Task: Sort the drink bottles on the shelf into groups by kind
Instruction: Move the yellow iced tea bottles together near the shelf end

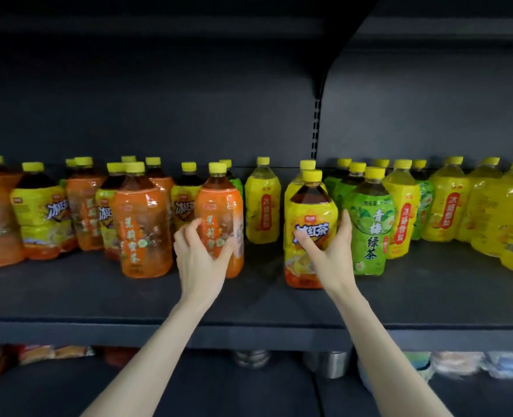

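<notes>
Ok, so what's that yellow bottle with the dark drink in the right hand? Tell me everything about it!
The clear plastic bottle of dark tea has a yellow cap and a yellow wrap label with blue-and-white lettering, orange at the bottom. It stands upright at the front of the dark shelf, beside a green-labelled bottle. The right hand grips its label.

My shelf, front row
Jasmine tea bottle left, iced tea bottle right of it, plum tea bottle just beside that; pear bottle behind, between.
</notes>
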Motion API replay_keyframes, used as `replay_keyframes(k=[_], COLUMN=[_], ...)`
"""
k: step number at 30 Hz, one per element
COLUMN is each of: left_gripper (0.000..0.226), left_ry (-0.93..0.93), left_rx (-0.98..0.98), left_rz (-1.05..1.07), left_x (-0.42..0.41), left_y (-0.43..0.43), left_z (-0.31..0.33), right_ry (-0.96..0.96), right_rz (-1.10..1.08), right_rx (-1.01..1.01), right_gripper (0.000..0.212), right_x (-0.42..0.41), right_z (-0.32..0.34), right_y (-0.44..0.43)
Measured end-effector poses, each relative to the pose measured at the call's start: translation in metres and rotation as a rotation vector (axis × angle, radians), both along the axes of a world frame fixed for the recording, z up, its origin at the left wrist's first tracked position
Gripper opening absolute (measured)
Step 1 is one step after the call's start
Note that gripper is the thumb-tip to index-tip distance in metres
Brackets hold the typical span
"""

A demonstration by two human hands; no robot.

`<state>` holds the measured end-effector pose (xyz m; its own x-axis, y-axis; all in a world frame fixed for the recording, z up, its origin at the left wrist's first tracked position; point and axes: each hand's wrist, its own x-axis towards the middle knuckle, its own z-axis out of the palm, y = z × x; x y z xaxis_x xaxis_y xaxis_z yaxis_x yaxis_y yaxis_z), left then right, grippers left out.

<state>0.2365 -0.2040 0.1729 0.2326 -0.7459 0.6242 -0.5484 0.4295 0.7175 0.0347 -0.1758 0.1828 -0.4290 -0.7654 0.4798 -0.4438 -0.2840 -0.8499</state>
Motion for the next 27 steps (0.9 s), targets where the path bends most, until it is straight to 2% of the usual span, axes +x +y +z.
replay_keyframes(k=[3, 6, 14, 19, 24, 27], left_gripper=[0.084, 0.088, 0.082, 0.08, 0.075, 0.066], left_ry=[0.058, 0.111, 0.099, 0.047, 0.028, 0.053], left_rx=[0.136, 0.195, 0.153, 0.126, 0.161, 0.168], left_rz=[-0.103, -0.223, -0.08, -0.051, -0.138, -0.206], left_x=[0.01, 0.011, 0.01, 0.01, 0.0, -0.01], left_y=[-0.021, -0.032, -0.044, -0.046, -0.054, -0.063], left_z=[-0.001, -0.004, -0.009, -0.009, -0.003, -0.001], right_ry=[-0.079, -0.063, -0.111, -0.251, -0.268, -0.263], right_rz=[-0.042, -0.102, -0.109, 0.014, 0.041, 0.043], right_rx=[0.048, 0.058, 0.017, -0.035, -0.064, -0.068], right_gripper=[0.12, 0.127, 0.108, 0.08, 0.092, 0.086], right_x=[0.01, 0.014, 0.039, 0.049, 0.055, 0.052], right_z=[-0.008, -0.01, -0.013, -0.013, -0.014, -0.014], right_y=[-0.008, -0.014, -0.021, -0.029, -0.037, -0.042])
